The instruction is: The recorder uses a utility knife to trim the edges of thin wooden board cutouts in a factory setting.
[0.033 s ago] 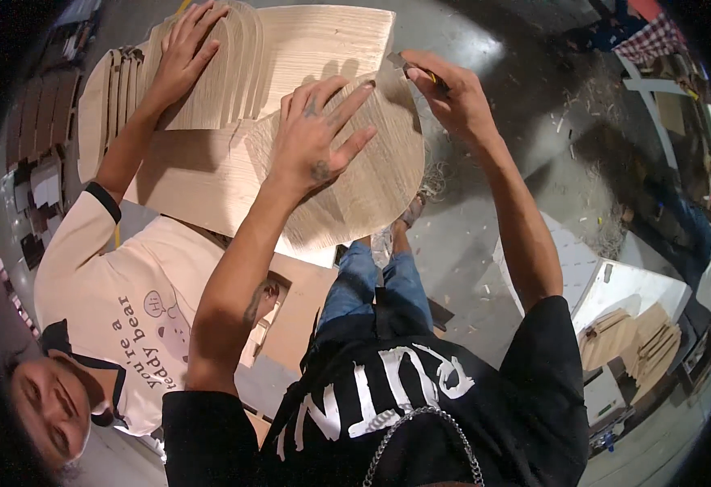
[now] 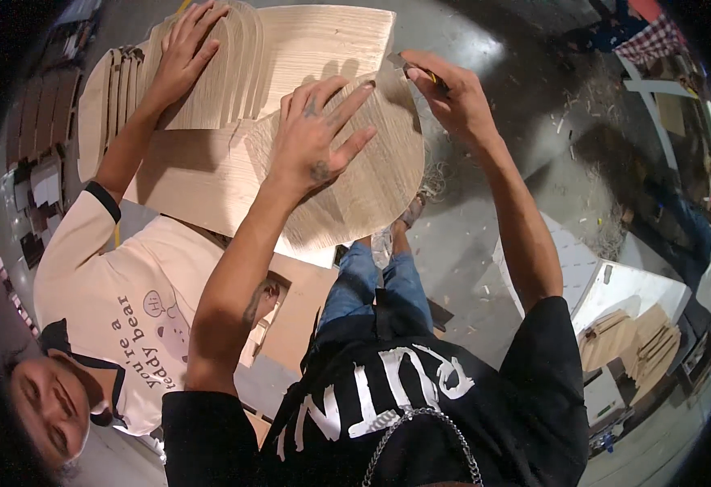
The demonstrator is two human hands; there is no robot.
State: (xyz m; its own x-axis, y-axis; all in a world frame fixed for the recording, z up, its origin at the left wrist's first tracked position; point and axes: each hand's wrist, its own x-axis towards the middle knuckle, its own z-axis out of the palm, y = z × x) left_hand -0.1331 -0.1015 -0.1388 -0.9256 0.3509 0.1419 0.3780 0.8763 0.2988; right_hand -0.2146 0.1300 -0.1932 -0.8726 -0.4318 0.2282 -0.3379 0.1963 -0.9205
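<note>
My left hand (image 2: 311,138) lies flat, fingers spread, on a wood-grain panel (image 2: 388,158) with a rounded edge. At the panel's far right corner, my right hand (image 2: 457,97) grips a small cutter knife (image 2: 396,60) with a dark and yellow handle. Its blade tip is close to the panel edge; whether it touches cannot be made out. The panel rests on a larger pale wood board (image 2: 323,40). To the left stands a stack of rounded wooden panels (image 2: 242,73), with a co-worker's hand (image 2: 186,53) resting on it.
The co-worker (image 2: 120,284) in a cream shirt stands close at my left. Thin shavings (image 2: 436,178) lie on the floor (image 2: 473,219) beyond the panel's right edge. More wooden pieces (image 2: 651,341) are stacked by a white board (image 2: 635,284) at lower right. Another person (image 2: 647,36) shows at far right.
</note>
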